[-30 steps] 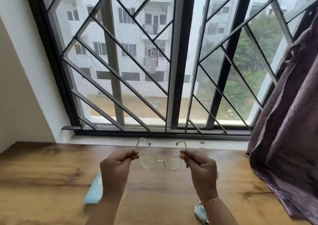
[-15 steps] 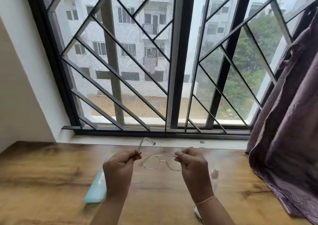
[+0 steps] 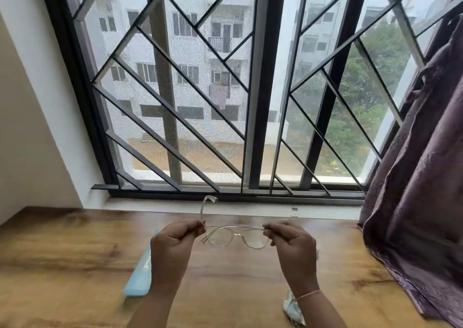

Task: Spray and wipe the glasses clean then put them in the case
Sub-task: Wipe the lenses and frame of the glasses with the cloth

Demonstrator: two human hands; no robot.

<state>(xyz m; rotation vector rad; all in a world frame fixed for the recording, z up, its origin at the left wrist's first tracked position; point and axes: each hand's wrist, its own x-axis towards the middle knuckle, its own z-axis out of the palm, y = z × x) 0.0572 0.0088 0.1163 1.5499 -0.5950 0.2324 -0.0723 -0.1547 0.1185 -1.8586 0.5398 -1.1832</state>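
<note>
**Glasses held in both hands over the table, outside the case**

The clear-framed glasses [image 3: 235,236] are held in the air above the wooden table [image 3: 75,252], between the two hands, with the lenses tipped downward. The left hand [image 3: 172,247] has its fingers curled and pinches the frame at its left end. The temple arm on that side stands open, rising toward the window grille [image 3: 175,102]. The right hand [image 3: 293,247], also curled, pinches the right end. The other temple arm lies folded across the frame.

The light-blue case [image 3: 139,277] lies on the table just left of the left forearm, which partly hides it. Blur prevents judging whether it is open. A pale cloth [image 3: 293,311] lies under the right forearm. A purple curtain [image 3: 426,177] hangs at the right.
</note>
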